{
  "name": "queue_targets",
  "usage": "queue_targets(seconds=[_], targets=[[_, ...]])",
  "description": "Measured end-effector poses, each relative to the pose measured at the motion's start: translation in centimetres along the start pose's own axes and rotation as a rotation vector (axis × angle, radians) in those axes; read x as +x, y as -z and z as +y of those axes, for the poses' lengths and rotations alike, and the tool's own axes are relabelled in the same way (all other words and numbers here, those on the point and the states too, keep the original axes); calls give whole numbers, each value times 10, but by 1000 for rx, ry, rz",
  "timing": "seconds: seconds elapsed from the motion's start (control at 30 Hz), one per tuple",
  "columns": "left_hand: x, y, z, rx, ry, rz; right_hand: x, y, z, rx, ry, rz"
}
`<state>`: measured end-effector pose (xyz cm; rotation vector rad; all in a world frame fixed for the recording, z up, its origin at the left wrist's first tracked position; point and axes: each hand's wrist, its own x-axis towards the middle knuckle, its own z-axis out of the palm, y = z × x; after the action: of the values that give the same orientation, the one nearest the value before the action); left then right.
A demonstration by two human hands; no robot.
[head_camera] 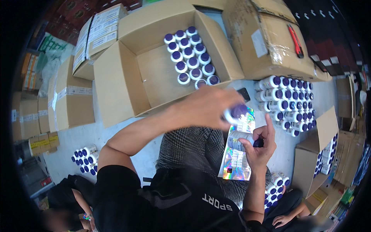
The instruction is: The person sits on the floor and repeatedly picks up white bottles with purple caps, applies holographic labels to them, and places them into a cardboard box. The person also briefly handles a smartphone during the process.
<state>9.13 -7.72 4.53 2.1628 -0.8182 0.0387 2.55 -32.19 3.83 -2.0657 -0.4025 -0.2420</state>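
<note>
My left hand [205,105], blurred by motion, is stretched over the near edge of an open cardboard box and grips a white bottle with a purple cap [239,111]. Thumb and fingers of my right hand [261,145] hold a labelled white bottle [238,140] lying sideways, its dark cap towards the palm and one finger raised. Beneath both bottles, a sheet of shiny rainbow-coloured stickers [236,168] rests on my lap. Inside the open box [162,20], rows of purple-capped white bottles [188,52] stand upright at the right side.
Lying bottles are stacked on the floor at right [285,103] and at left [85,158]. A dark phone [244,94] lies beside the box. A red utility knife [295,42] rests on a taped carton [278,40]. Two other people sit at the lower left and lower right.
</note>
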Motion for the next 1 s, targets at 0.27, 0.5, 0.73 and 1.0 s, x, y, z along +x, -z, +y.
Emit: queue_targets(seconds=[0.27, 0.5, 0.73, 1.0], targets=[[-96, 4, -132, 26, 1035, 11, -29, -36, 16, 85, -388, -66], [-108, -43, -200, -648, 1275, -378, -45, -36, 15, -9, -432, -105], [-99, -38, -203, -671, 1341, -117, -31, -34, 8, -3, -418, -48], [-65, 13, -43, 29, 134, 106, 10, -64, -15, -4, -54, 123]])
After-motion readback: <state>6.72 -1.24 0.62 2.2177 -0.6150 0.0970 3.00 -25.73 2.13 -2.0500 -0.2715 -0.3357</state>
